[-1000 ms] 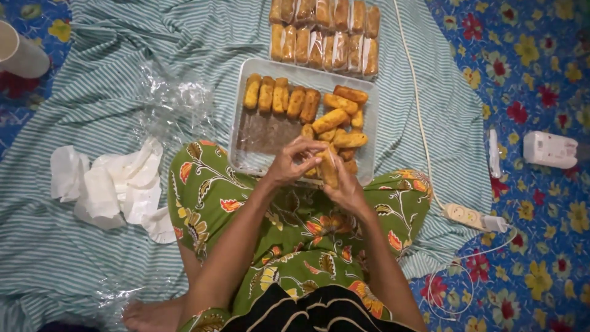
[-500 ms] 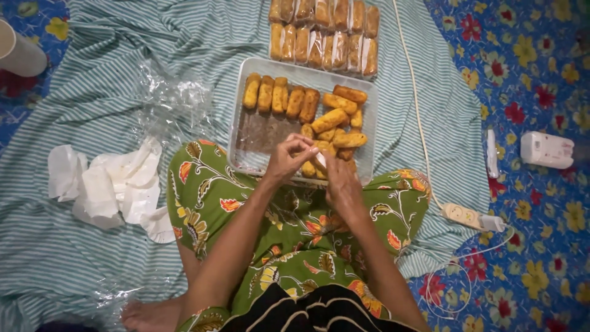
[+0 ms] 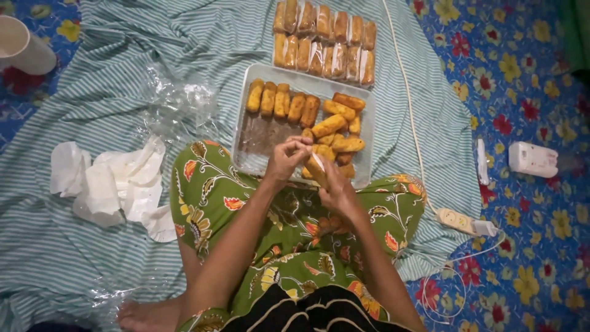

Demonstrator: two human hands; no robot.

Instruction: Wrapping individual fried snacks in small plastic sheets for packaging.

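My left hand (image 3: pixel 284 161) and my right hand (image 3: pixel 335 187) meet over the near edge of a clear rectangular tray (image 3: pixel 246 161). Between them they hold one golden fried roll (image 3: pixel 316 168) in a clear plastic wrap, the left fingers pinching its upper end. In the tray lie several bare fried rolls (image 3: pixel 310 112), a row at the back and a loose pile on the right. Beyond the tray, two rows of wrapped rolls (image 3: pixel 324 42) rest on the striped cloth (image 3: pixel 110 74).
Clear plastic bags (image 3: pixel 178 101) and crumpled white paper (image 3: pixel 114 181) lie to the left. A white cup (image 3: pixel 24 46) is at the far left. A power strip (image 3: pixel 461 221) with cable and two white devices (image 3: pixel 532 158) sit on the flowered mat at right. A bare foot (image 3: pixel 144 313) is at bottom left.
The roll has turned from lying in my right palm to being pinched at its top end by my left fingers. The view has shifted slightly.
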